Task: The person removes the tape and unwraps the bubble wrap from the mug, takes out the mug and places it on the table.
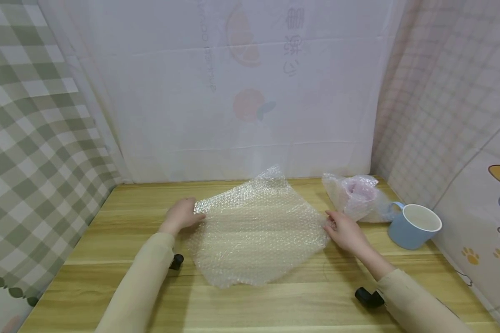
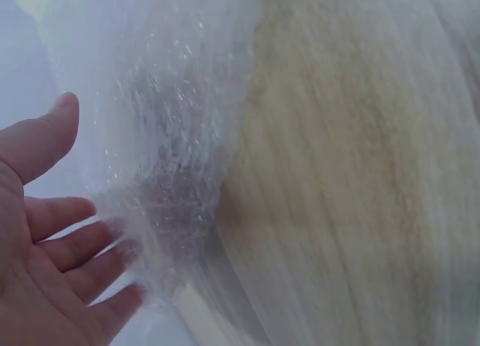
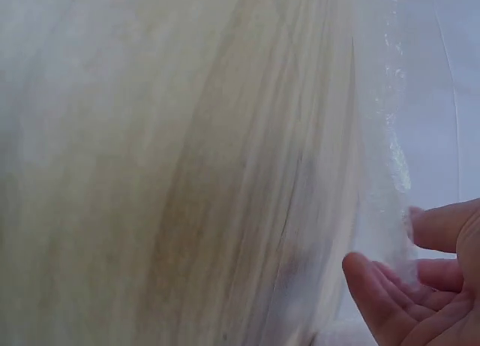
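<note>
A: State the position of the bubble-wrap sheet (image 1: 258, 231).

B: Centre of the frame, over the wood-grain surface (image 1: 275, 310), between the left hand (image 1: 181, 215) and the right hand (image 1: 346, 231). Left hand: at the sheet's left edge, fingers spread, thumb apart, fingertips touching. Right hand: pinching the right edge between thumb and fingers.

A: Specify the sheet's appearance.

B: Transparent, glossy, covered with small bubbles. Outline roughly diamond-shaped, one corner toward the upper centre, lower edge uneven. Wood grain shows through.

A: Adjacent items?

B: Blue mug (image 1: 411, 231), right of frame.
</note>
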{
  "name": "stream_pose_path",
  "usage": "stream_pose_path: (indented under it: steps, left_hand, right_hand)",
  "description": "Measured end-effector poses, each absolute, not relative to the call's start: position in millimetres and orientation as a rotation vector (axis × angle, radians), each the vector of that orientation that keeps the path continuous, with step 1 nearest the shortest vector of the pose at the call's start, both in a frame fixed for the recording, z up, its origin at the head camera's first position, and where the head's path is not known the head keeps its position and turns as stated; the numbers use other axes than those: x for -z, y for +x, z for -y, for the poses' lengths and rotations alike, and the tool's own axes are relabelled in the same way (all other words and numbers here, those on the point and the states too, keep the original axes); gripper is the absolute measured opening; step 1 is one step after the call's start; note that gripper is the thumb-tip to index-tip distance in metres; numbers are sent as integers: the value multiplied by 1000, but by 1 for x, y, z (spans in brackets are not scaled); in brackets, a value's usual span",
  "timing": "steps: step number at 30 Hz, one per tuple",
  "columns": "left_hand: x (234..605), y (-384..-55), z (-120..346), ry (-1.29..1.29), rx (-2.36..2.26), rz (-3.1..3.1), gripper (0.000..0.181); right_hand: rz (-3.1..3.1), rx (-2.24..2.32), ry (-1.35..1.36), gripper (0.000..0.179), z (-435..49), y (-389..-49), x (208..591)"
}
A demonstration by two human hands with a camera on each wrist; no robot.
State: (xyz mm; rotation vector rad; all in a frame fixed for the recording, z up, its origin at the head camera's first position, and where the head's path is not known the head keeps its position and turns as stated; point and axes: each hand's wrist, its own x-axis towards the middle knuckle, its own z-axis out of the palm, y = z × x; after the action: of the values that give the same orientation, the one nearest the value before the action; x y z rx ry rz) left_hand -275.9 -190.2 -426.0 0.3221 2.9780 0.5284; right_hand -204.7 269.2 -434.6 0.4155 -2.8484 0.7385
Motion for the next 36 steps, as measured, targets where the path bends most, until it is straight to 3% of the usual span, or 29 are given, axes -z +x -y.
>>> stream_pose_path:
  steps: [6,12,17,36]
  left_hand:
    - [428,-278,192,323,-536,-2984,38]
    - [433,-277,192,300,-531,-3027,35]
    - [436,-273,194,328,-622,-3068,9]
    - [427,-242,244,353,-867,-3097,8]
  right_hand:
    - [2842,-660,453,52,-270,-197,429]
    - [2789,-596,535,52,-270,-192,427]
    - [2724,-588,582,53,-271,-191,429]
    - [2482,-466,718,61,-267,-193,434]
